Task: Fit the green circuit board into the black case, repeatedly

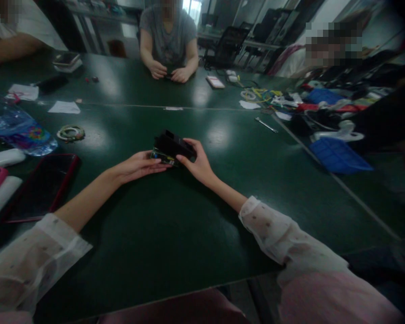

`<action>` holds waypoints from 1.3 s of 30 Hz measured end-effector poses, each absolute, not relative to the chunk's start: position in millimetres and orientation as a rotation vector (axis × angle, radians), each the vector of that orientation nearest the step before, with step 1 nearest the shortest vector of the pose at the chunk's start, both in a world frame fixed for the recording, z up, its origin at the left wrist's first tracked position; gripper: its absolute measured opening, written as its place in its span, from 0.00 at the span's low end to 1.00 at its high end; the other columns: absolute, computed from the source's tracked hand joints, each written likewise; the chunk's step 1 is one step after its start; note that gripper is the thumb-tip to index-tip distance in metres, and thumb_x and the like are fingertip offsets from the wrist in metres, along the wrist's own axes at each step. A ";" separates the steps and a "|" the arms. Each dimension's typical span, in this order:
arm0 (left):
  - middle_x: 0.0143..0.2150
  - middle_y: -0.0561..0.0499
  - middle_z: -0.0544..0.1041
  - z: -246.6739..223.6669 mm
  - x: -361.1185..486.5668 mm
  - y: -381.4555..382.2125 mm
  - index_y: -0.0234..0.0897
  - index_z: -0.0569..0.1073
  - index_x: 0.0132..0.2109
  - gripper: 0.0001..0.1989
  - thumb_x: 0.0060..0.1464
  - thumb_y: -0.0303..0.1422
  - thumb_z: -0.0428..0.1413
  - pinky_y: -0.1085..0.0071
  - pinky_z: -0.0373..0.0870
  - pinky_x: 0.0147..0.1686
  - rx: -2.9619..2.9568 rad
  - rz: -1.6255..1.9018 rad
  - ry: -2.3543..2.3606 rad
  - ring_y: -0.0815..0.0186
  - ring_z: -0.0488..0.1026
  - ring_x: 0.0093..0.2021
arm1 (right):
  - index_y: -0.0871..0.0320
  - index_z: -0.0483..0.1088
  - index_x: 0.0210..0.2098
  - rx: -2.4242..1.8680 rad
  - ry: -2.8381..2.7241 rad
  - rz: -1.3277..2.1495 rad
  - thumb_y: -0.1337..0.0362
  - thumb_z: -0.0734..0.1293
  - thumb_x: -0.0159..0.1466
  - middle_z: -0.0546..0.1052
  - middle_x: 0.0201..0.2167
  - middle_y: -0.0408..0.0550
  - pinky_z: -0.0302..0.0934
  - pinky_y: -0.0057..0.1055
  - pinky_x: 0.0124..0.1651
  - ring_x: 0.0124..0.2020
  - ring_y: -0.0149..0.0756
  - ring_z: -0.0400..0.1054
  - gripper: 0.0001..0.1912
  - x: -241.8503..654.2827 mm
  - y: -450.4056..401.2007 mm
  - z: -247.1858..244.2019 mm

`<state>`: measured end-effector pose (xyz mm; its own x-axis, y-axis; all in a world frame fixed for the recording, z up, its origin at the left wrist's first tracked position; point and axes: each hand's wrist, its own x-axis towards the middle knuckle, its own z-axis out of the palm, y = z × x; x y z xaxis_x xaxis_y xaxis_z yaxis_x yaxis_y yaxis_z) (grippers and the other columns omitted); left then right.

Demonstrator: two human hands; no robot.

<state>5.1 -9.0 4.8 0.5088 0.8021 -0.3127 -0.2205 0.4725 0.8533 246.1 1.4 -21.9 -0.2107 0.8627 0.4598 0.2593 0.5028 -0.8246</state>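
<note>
Above the middle of the green table (148, 234), my left hand (140, 166) grips a small circuit board (164, 157) by its left end, with the thumb on top and fingers beneath. A black plastic housing (173, 145) lies over the board, tilted. My right hand (197, 164) is closed round the right end of that housing, thumb in front and fingers behind. Board and housing touch or nearly touch; whether they are joined I cannot tell. The board's far side is hidden by the housing.
At left stand a water bottle (23, 130), a red-cased phone (42, 189) and a coiled bracelet (70, 133). To the right lie a wrench (266, 125), a blue tray (339, 155) and tangled cables (263, 95). Across the table sits a person (168, 40).
</note>
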 end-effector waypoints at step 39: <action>0.57 0.37 0.79 -3.9 -5.3 -5.9 0.35 0.66 0.65 0.30 0.57 0.20 0.61 0.57 0.64 0.68 0.882 0.680 0.715 0.54 0.76 0.59 | 0.54 0.61 0.57 -1.271 -1.707 0.487 0.70 0.69 0.58 0.68 0.57 0.57 0.58 0.59 0.66 0.62 0.54 0.62 0.28 259.7 20.6 -41.1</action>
<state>-5.3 -5.9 -3.9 0.5800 0.7702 -0.2652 -0.2267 0.4653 0.8556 259.7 20.6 -41.1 -0.0408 0.8993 0.4354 0.5341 0.3879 -0.7511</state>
